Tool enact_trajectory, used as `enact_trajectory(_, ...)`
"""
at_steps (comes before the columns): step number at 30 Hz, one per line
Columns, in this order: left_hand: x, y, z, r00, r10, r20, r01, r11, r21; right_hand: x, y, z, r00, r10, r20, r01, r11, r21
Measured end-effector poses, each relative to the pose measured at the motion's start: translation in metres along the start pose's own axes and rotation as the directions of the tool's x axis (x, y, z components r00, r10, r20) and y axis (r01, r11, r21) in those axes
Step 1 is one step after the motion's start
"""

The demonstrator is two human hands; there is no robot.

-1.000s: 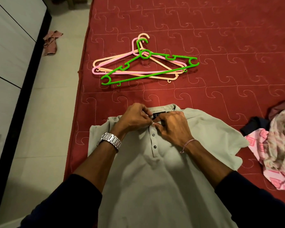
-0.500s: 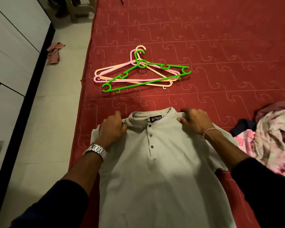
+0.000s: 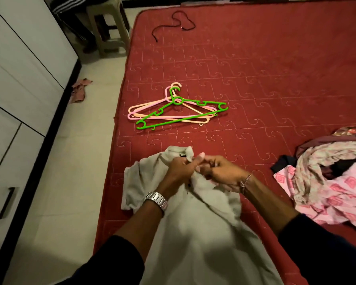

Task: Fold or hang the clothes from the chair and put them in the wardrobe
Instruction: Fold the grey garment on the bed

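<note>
A pale grey-green polo shirt lies on the red bed, its upper part bunched up. My left hand grips the gathered collar area, and my right hand grips the cloth right beside it, the two hands touching at the shirt's top. One sleeve hangs crumpled to the left. A green hanger lies on top of pink and peach hangers further up the bed. The white wardrobe stands at the left with a dark handle.
A heap of pink patterned clothes lies at the right on the bed. A black cord rests near the bed's far end. A plastic stool and a small pink cloth are on the tiled floor.
The shirt lay flat with my hands apart on its shoulders; now both hands have come together at the collar and bunched the upper part. The view has tilted up.
</note>
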State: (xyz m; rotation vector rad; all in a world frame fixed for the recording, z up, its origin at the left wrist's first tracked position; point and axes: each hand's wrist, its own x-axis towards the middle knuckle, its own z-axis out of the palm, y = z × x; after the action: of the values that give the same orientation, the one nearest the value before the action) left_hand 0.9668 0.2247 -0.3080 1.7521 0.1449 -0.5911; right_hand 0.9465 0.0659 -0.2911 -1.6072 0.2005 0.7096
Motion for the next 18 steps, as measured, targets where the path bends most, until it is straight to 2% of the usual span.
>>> enact_trajectory(3,0.001,0.000,-0.004,0.979,-0.189,-0.081,0.166,0.959,-0.229,-0.019,-0.010,0.002,0.960,0.101,0.261,-0.145,0.977,0.156)
enact_trajectory(4,-0.002,0.001,-0.011,0.970,-0.224,-0.093,0.197,0.950,-0.242,-0.023,-0.014,-0.001,0.959,0.110,0.260,-0.152,0.978,0.146)
enact_trajectory(5,-0.007,0.004,-0.017,0.970,-0.233,-0.072,0.211,0.950,-0.232,-0.024,-0.019,-0.006,0.976,0.111,0.186,-0.131,0.986,0.104)
enact_trajectory(7,-0.022,0.016,-0.028,0.982,-0.186,0.025,0.188,0.960,-0.207,-0.021,-0.026,-0.017,0.994,0.037,-0.102,-0.043,0.997,-0.059)
enact_trajectory(8,-0.029,0.025,-0.031,0.984,-0.163,0.068,0.174,0.964,-0.203,-0.018,-0.029,-0.022,0.978,-0.030,-0.207,-0.004,0.986,-0.166)
enact_trajectory(9,-0.038,0.037,-0.035,0.982,-0.163,0.096,0.179,0.963,-0.201,-0.017,-0.033,-0.024,0.965,-0.093,-0.247,0.025,0.963,-0.267)
enact_trajectory(12,-0.059,0.073,-0.049,0.970,-0.181,0.163,0.222,0.934,-0.280,-0.024,-0.042,-0.016,0.982,-0.157,-0.106,0.097,0.897,-0.431)
enact_trajectory(14,-0.075,0.100,-0.056,0.941,-0.164,0.297,0.260,0.911,-0.320,-0.032,-0.052,-0.004,0.980,-0.199,-0.009,0.172,0.866,-0.469)
enact_trajectory(16,-0.093,0.127,-0.062,0.901,-0.127,0.416,0.278,0.904,-0.325,-0.044,-0.064,0.008,0.958,-0.286,0.020,0.261,0.841,-0.474)
enact_trajectory(18,-0.109,0.152,-0.069,0.878,-0.092,0.470,0.265,0.911,-0.317,-0.055,-0.079,0.016,0.931,-0.366,0.012,0.333,0.834,-0.441)
